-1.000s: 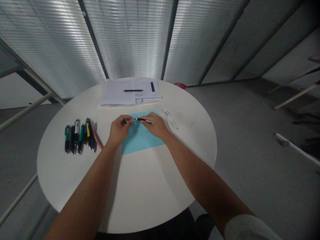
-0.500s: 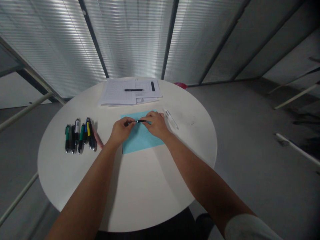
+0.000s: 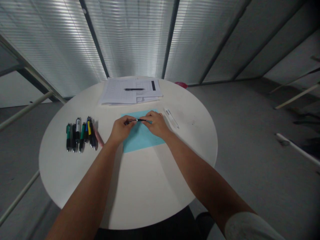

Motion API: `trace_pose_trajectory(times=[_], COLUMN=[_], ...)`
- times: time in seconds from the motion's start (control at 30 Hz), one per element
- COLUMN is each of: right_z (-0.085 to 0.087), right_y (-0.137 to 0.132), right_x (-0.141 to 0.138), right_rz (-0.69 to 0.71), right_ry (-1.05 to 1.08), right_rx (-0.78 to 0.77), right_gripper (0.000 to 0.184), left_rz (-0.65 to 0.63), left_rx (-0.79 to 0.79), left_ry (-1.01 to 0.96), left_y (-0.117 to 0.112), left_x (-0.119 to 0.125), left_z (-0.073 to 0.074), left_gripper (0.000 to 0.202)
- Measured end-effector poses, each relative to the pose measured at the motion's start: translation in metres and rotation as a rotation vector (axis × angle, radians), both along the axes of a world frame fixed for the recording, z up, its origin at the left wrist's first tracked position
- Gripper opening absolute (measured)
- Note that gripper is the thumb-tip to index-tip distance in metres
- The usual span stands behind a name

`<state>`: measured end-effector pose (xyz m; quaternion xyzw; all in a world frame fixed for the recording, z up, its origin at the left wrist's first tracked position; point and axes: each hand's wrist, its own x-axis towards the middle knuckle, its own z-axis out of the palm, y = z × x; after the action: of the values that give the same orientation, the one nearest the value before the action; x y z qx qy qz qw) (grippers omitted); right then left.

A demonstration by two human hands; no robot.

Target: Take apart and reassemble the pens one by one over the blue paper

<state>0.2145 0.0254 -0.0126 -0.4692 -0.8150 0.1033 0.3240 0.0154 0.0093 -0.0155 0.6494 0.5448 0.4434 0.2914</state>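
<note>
A dark pen with a pale band lies crosswise between my two hands, over a light-blue sheet on the table. My left hand pinches its left end, and my right hand pinches the right part. The fingers cover both ends, so I cannot tell whether the pen is in one piece. Just right of my right hand lies a white pen. Several pens, among them a green one and a yellow-and-black one, lie side by side left of my left hand.
The round white table holds everything. A stack of printed papers lies at its far side with a black pen on top. A pink stick-like item rests beside the pen row. Blinds stand behind.
Both hands keep their pinch on the pen, and the gap between them looks slightly narrower. The whole view has shifted a little; the other things stay in place.
</note>
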Motion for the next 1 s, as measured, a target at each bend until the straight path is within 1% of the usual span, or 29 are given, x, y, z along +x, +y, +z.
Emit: trace_pose_trajectory(times=[0.27, 0.5, 0.67, 0.8, 0.87, 1.0], right_z=[-0.002, -0.003, 0.001, 0.003, 0.001, -0.003], right_y=[0.002, 0.000, -0.008, -0.010, -0.008, -0.002], right_x=[0.000, -0.001, -0.002, -0.001, -0.001, -0.001], right_rz=[0.085, 0.099, 0.094, 0.090, 0.100, 0.126], right_ry=[-0.022, -0.072, 0.020, 0.119, 0.136, 0.171], right_rx=[-0.025, 0.009, -0.073, -0.064, -0.051, -0.054], right_gripper=[0.027, 0.027, 0.031, 0.038, 0.031, 0.012], left_rz=[-0.019, -0.020, -0.063, -0.071, -0.065, -0.043], left_rx=[-0.056, -0.105, -0.077, -0.095, -0.107, -0.114], left_ry=[-0.023, -0.060, -0.075, -0.104, -0.121, -0.150], left_y=[-0.004, -0.005, -0.005, -0.006, -0.007, -0.006], left_x=[0.002, 0.004, 0.003, 0.003, 0.002, 0.001], left_z=[0.009, 0.014, 0.015, 0.017, 0.017, 0.016], left_gripper=[0.017, 0.018, 0.019, 0.022, 0.023, 0.025])
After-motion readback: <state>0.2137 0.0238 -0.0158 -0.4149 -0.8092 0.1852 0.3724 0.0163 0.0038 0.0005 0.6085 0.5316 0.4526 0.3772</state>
